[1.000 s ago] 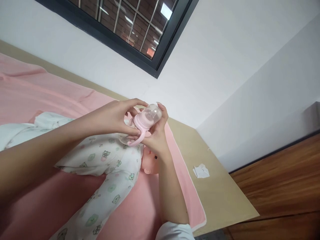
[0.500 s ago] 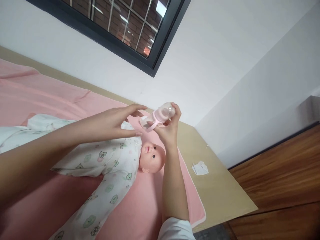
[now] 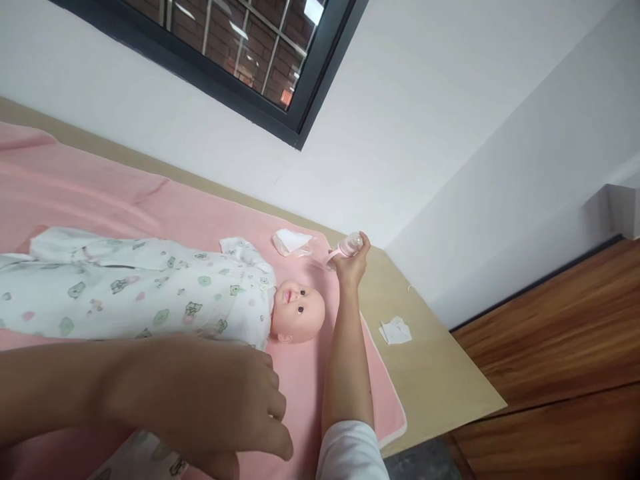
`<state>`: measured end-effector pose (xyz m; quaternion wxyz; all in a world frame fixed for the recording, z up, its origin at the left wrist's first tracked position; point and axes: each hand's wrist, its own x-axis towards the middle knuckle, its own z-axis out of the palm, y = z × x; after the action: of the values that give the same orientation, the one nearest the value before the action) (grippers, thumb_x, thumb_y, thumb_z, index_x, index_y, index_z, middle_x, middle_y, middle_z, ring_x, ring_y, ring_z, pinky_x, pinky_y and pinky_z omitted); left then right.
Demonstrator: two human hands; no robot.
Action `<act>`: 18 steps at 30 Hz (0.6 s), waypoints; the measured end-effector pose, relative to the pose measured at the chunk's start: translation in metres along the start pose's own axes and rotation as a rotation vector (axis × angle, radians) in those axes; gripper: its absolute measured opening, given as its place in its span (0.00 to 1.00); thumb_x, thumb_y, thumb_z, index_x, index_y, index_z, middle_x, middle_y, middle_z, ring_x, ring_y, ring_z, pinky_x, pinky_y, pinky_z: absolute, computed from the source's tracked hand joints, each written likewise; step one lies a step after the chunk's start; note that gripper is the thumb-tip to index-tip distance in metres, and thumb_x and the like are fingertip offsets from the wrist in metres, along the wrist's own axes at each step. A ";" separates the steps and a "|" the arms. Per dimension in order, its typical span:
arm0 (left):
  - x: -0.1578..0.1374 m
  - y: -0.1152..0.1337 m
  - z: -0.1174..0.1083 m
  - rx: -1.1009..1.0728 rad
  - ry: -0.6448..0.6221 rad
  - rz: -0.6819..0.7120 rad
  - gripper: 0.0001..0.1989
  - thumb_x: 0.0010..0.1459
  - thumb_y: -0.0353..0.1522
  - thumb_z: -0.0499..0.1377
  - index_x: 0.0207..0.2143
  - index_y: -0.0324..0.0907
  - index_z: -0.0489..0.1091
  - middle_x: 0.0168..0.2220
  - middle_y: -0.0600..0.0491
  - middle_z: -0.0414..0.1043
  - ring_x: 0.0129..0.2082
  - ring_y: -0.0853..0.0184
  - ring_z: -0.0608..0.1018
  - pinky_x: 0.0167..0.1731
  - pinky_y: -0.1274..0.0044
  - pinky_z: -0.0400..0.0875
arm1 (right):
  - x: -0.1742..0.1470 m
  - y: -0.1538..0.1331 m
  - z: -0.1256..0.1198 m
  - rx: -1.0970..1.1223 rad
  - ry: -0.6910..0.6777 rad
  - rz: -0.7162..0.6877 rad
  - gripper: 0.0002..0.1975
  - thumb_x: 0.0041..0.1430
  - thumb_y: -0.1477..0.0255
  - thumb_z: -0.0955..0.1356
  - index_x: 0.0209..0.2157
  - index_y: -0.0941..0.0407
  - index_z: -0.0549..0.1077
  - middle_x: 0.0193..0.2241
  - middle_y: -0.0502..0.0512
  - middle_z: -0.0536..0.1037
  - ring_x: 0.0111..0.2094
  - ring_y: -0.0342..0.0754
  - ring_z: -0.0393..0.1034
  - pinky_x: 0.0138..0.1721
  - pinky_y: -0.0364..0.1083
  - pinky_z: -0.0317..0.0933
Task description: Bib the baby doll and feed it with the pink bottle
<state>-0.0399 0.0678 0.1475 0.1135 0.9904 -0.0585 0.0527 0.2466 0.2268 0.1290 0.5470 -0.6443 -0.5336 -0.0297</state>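
Observation:
My right hand [image 3: 351,267] is closed around a small clear baby bottle [image 3: 349,247] with a pink collar and handle, held low over the mat's far edge. My left hand [image 3: 215,393], back up, hovers in front of the doll with its fingers loosely bent and the thumb apart; nothing shows in it, though the palm is hidden. A baby doll [image 3: 300,312] lies on its back between my arms, dressed in a white patterned suit [image 3: 165,287]. My left forearm and hand cover part of its near side.
Under the doll is a pink mat [image 3: 300,400] on a tan table [image 3: 440,373]. A clear packet with white contents [image 3: 291,241] lies beyond the doll's head. Right of the mat sits a folded white tissue [image 3: 395,331]. A wall with a dark-framed window [image 3: 300,100] stands behind.
My left hand has moved away from the bottle, toward me, and its fingers have curled. My right hand has taken the bottle lower and slightly right, and the packet now shows.

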 end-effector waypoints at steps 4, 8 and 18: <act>0.010 -0.002 0.023 0.137 0.030 0.012 0.13 0.56 0.38 0.69 0.40 0.45 0.72 0.33 0.56 0.77 0.33 0.64 0.76 0.34 0.71 0.65 | -0.007 0.031 0.009 -0.052 -0.032 0.097 0.43 0.41 0.71 0.72 0.61 0.50 0.59 0.51 0.57 0.75 0.48 0.55 0.72 0.52 0.54 0.65; 0.017 -0.009 0.052 0.210 0.113 0.005 0.14 0.55 0.40 0.69 0.36 0.43 0.71 0.32 0.55 0.76 0.33 0.64 0.74 0.35 0.71 0.65 | -0.012 0.051 0.014 -0.081 -0.038 0.149 0.44 0.39 0.74 0.71 0.61 0.48 0.59 0.50 0.56 0.75 0.48 0.54 0.72 0.52 0.53 0.65; 0.027 -0.012 0.105 0.190 0.219 -0.020 0.10 0.53 0.35 0.67 0.27 0.44 0.69 0.28 0.56 0.76 0.30 0.67 0.74 0.34 0.73 0.64 | -0.016 0.072 0.015 -0.094 -0.002 0.171 0.41 0.40 0.73 0.69 0.60 0.46 0.60 0.51 0.55 0.73 0.48 0.53 0.72 0.52 0.55 0.66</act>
<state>-0.0022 0.0521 0.0463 0.0252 0.9855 -0.0307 0.1649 0.2832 0.2390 0.0648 0.5162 -0.7125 -0.4752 -0.0071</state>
